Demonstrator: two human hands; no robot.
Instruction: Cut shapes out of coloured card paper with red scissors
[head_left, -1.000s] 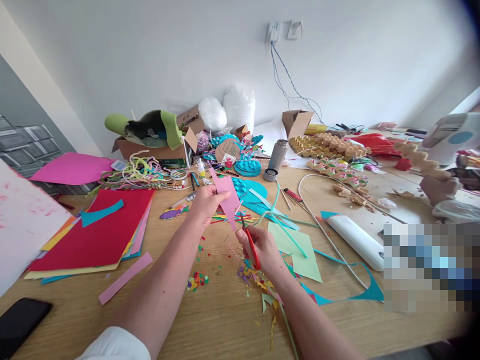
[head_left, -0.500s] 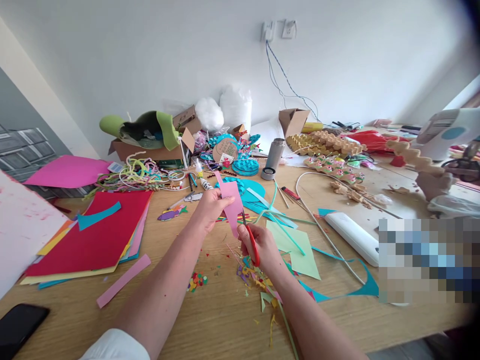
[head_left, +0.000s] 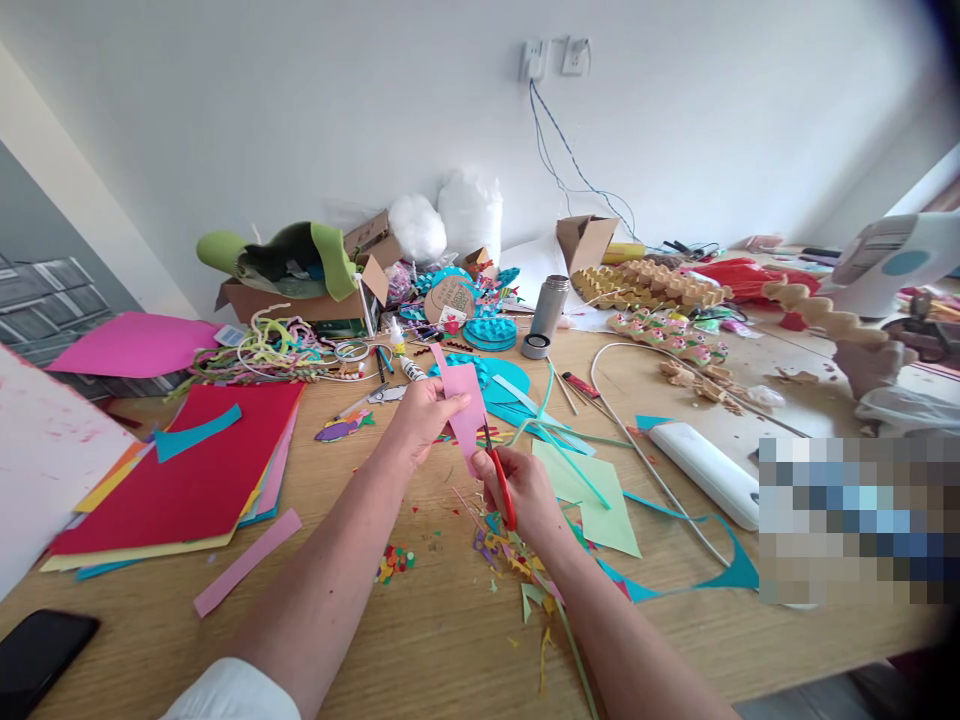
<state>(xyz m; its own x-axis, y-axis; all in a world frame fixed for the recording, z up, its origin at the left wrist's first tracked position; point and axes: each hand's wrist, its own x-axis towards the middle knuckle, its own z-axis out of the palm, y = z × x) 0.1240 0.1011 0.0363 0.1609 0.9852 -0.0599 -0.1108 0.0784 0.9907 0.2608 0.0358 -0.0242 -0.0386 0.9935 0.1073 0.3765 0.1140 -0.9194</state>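
Between thumb and fingers, my left hand [head_left: 427, 415] pinches a piece of pink paper [head_left: 463, 385] above the middle of the table. My right hand [head_left: 521, 490] is closed round a pair of red-handled scissors [head_left: 501, 482]. Their dark blades lie along the right edge of the pink paper, near its narrow lower end, and I cannot make out how far apart they are. Below the hands lie colourful paper scraps [head_left: 517, 560] and a small heap of round paper dots [head_left: 396, 563].
A stack of coloured paper [head_left: 187, 470] and a pink strip [head_left: 247, 562] lie to the left, with a black phone [head_left: 41, 655] at the corner. Light green paper [head_left: 596, 510] and a white elongated device [head_left: 703, 475] are on the right. A grey bottle [head_left: 550, 310] stands behind.
Almost nothing differs. The scissors have turned slightly in my right hand beside the pink paper; my left hand keeps its hold in the same place.
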